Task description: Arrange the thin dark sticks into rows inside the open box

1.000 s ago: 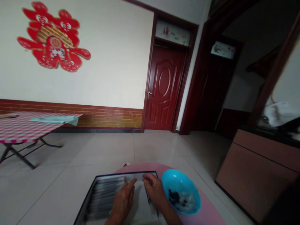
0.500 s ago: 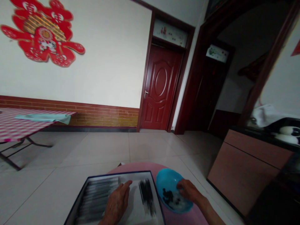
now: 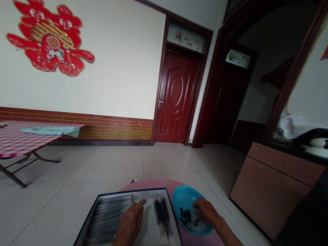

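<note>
A shallow white tray with a dark blue rim (image 3: pixel 133 191) lies in front of me. On its left side are rows of thin dark sticks or rods (image 3: pixel 109 215), blurred; a bundle of thin black strips (image 3: pixel 162 212) lies on its right side. Over the tray's middle is my left hand (image 3: pixel 130 220), its fingers stretched out and nothing visible in them. My right hand (image 3: pixel 205 210) reaches into a blue bowl (image 3: pixel 183 194) with its fingers pinched together. Small black pieces (image 3: pixel 186 215) and whitish ones lie in the bowl. Whatever the right fingers hold is hidden.
Tray and bowl rest on a round pink table (image 3: pixel 153 182). To the left stands a folding table with a checked cloth (image 3: pixel 38 141) and a pale green cloth (image 3: pixel 51 130). A brown cabinet (image 3: pixel 274 184) is at the right. A red door (image 3: pixel 174 95) is beyond the tiled floor.
The view has shifted slightly, so everything sits a little lower and to the right. Right fingers stay in the bowl, seemingly a bit deeper; my left hand keeps its place over the tray.
</note>
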Tool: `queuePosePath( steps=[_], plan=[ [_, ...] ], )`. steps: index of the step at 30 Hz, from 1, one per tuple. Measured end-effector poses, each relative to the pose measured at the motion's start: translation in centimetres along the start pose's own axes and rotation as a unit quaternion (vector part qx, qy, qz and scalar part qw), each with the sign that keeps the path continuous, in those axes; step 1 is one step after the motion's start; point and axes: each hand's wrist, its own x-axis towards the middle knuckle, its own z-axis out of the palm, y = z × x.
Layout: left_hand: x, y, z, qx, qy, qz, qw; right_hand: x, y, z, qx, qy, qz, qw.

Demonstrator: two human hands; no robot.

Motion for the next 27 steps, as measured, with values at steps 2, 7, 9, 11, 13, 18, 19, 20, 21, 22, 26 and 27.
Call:
queuePosePath(
  steps=[2, 7, 9, 11, 13, 18, 19, 20, 21, 22, 26, 27],
  plan=[
    [-0.1, 0.0, 0.1, 0.002, 0.005, 0.002, 1.000, 0.0, 0.1, -0.1, 0.005, -0.024, -0.021, 0.999],
    [-0.3, 0.0, 0.4, -0.006, 0.009, -0.002, 1.000, 0.8, -1.9, -0.3, 0.056, -0.043, -0.056, 0.996],
    [-0.2, 0.0, 0.4, -0.006, 0.012, -0.004, 1.000, 1.2, -4.2, -0.1, 0.147, -0.028, -0.040, 0.988],
    [-0.1, 0.2, 0.4, -0.005, 0.012, -0.007, 1.000, 1.1, -7.2, 0.7, 0.266, -0.023, 0.009, 0.964],
    [0.0, 0.4, 0.2, -0.004, 0.010, -0.011, 1.000, 0.7, -10.3, 2.1, 0.364, -0.037, 0.076, 0.927],
    [0.3, 1.1, -0.4, -0.003, 0.021, -0.009, 1.000, -1.1, -15.6, 7.8, 0.560, -0.072, 0.178, 0.806],
    [0.4, 1.2, -0.5, -0.004, 0.019, -0.012, 1.000, -1.5, -16.1, 9.0, 0.587, -0.078, 0.185, 0.784],
    [0.5, 1.3, -0.6, -0.006, 0.014, -0.017, 1.000, -1.8, -16.5, 10.0, 0.606, -0.082, 0.190, 0.768],
    [0.5, 1.3, -0.6, -0.009, 0.006, -0.027, 1.000, -2.1, -16.8, 10.8, 0.619, -0.086, 0.192, 0.757],
    [0.6, 1.3, -0.7, -0.014, -0.006, -0.041, 0.999, -2.4, -16.9, 11.4, 0.625, -0.088, 0.194, 0.751],
    [0.8, 1.6, -0.7, -0.032, -0.050, -0.088, 0.994, -3.1, -16.9, 12.0, 0.627, -0.102, 0.192, 0.748],
    [0.9, 1.7, -0.7, -0.031, -0.047, -0.083, 0.995, -3.2, -16.9, 11.8, 0.628, -0.107, 0.191, 0.747]
  ],
)
